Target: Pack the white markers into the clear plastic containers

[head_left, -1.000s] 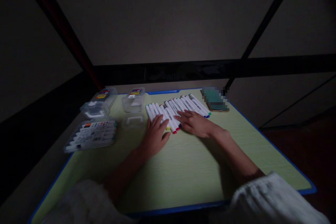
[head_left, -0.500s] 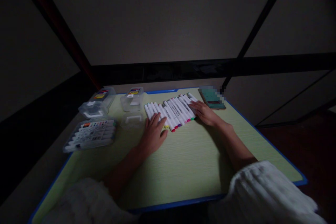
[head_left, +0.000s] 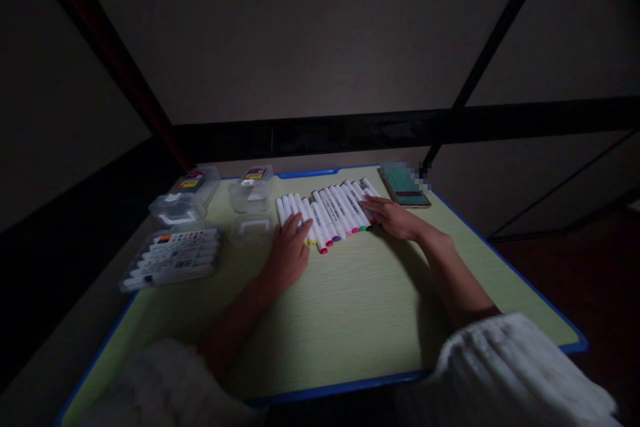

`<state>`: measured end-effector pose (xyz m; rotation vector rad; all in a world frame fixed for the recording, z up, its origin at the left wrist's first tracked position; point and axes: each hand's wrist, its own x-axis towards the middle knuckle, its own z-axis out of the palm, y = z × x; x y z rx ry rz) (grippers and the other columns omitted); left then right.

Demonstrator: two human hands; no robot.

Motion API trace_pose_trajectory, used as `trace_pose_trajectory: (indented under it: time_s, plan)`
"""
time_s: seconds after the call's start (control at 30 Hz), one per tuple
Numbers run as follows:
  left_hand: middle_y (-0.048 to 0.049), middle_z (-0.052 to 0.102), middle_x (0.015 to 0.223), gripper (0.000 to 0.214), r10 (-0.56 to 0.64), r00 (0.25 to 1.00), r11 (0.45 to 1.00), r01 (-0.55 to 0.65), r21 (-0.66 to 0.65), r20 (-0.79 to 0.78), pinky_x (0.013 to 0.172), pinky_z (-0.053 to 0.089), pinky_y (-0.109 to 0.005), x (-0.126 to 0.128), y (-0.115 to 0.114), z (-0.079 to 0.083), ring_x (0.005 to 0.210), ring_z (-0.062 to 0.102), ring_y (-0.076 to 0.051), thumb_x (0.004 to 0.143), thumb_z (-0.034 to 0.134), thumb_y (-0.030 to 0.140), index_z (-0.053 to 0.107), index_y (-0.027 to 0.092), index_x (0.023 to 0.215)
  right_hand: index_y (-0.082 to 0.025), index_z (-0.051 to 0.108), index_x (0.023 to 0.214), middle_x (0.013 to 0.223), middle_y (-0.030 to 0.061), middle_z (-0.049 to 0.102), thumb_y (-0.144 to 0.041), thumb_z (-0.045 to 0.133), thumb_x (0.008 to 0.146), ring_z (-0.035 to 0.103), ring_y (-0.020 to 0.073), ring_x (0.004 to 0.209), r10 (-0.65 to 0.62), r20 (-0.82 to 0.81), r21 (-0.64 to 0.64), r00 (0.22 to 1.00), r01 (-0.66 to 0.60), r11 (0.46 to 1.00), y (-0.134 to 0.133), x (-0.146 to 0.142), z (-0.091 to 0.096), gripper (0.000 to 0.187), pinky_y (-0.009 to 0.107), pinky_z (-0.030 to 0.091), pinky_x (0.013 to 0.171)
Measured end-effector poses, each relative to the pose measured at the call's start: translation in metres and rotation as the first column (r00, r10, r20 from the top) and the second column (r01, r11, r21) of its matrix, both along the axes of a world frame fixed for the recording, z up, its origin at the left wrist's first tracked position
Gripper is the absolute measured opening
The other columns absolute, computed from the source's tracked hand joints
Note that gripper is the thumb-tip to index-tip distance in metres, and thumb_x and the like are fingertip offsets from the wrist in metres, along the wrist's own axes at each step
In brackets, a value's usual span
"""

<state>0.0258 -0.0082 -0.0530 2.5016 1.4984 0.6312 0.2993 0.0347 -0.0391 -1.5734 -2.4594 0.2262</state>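
Note:
A row of several white markers (head_left: 340, 205) with coloured ends lies side by side, slightly slanted, on the pale green table (head_left: 350, 307). My left hand (head_left: 290, 247) rests with spread fingers on the left part of the row, its fingertips hiding parts of some markers. At the right end of the row lies my right hand (head_left: 395, 217), its fingers stretched out over the last markers. Neither hand is wrapped round a marker. Red, purple, pink and green ends point toward me.
On the left lies a clear case of markers (head_left: 175, 257). Behind it stands a clear plastic box (head_left: 187, 193), and a second clear box (head_left: 251, 190) with its lid (head_left: 250, 229) open sits to its right. A phone (head_left: 405, 187) lies at the back right. Blue edging (head_left: 345, 387) borders the table.
My left hand has shifted slightly left, and its thumb has drawn in toward the fingers. The near ends of the middle markers have moved a little left. My right hand stays almost in place.

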Motion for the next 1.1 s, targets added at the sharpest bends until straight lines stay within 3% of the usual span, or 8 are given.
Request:
trace_pose_trajectory:
  time_s: [0.17,0.37,0.67,0.77,0.87,1.0,1.1]
  plan:
    - [-0.0169,0.041,0.135,0.055,0.014,0.999,0.999,-0.015,0.034,0.038,0.106,0.026,-0.051,-0.003,0.004,-0.002,0.13,0.031,-0.028,0.071,0.037,0.001,0.048,0.01,0.124,-0.011,0.05,0.126,0.136,0.0108,0.044,-0.007,0.035,0.077,0.038,0.0229,0.127,0.028,-0.012,-0.021,1.0,-0.028,0.999,-0.005,0.002,0.003,0.051,0.041,0.032,0.105]
    - [-0.013,0.044,0.133,0.054,-0.037,0.988,0.996,0.024,0.089,0.148,0.108,0.027,-0.048,-0.008,0.007,-0.007,0.128,0.034,-0.025,0.071,0.035,0.002,0.051,0.013,0.121,-0.01,0.055,0.121,0.126,0.009,0.055,-0.002,0.031,0.074,0.05,0.02,0.118,-0.004,-0.164,0.028,0.987,0.008,1.0,-0.01,0.017,0.015,0.054,0.036,0.039,0.1]
    - [-0.0078,0.056,0.123,0.055,-0.083,0.905,0.988,0.021,0.152,0.418,0.105,0.036,-0.042,-0.013,0.009,-0.005,0.117,0.049,-0.021,0.067,0.034,0.007,0.055,0.015,0.117,-0.013,0.068,0.096,0.094,0.009,0.07,-0.014,0.041,0.077,0.066,0.0213,0.082,-0.133,-0.289,0.065,0.948,0.158,0.985,-0.013,0.039,0.021,0.033,0.033,0.052,0.072]
    - [-0.0076,0.063,0.112,0.047,-0.045,0.813,0.988,-0.05,0.147,0.581,0.099,0.041,-0.04,-0.013,0.01,-0.001,0.108,0.056,-0.021,0.068,0.035,0.01,0.06,0.015,0.107,-0.014,0.07,0.09,0.085,0.0076,0.071,-0.014,0.043,0.076,0.066,0.0204,0.076,-0.157,-0.311,0.062,0.937,0.185,0.981,-0.013,0.042,0.019,0.03,0.031,0.052,0.067]
    - [-0.0063,0.066,0.102,0.03,-0.015,0.65,0.976,-0.156,0.152,0.76,0.093,0.045,-0.036,-0.014,0.012,0.003,0.1,0.06,-0.019,0.075,0.038,0.016,0.064,0.016,0.09,-0.015,0.071,0.085,0.078,0.0062,0.071,-0.017,0.046,0.075,0.065,0.0197,0.071,-0.162,-0.333,0.073,0.929,0.197,0.978,-0.011,0.047,0.016,0.027,0.03,0.052,0.065]
    - [-0.0055,0.068,0.086,0.025,0.047,0.447,0.969,-0.237,0.068,0.893,0.071,0.05,-0.028,-0.015,0.015,0.008,0.078,0.065,-0.015,0.081,0.041,0.025,0.06,0.014,0.094,-0.015,0.071,0.081,0.076,0.0062,0.071,-0.022,0.05,0.074,0.064,0.0186,0.064,-0.161,-0.341,0.085,0.926,0.2,0.976,-0.01,0.052,0.012,0.023,0.03,0.05,0.062]
    - [-0.0035,0.067,0.081,0.026,0.058,0.419,0.97,-0.239,0.048,0.906,0.061,0.047,-0.023,-0.015,0.015,0.009,0.07,0.065,-0.013,0.081,0.042,0.026,0.058,0.015,0.097,-0.016,0.07,0.075,0.074,0.0056,0.07,-0.025,0.053,0.073,0.063,0.0184,0.064,-0.169,-0.325,0.08,0.93,0.205,0.976,-0.01,0.052,0.011,0.019,0.028,0.048,0.061]
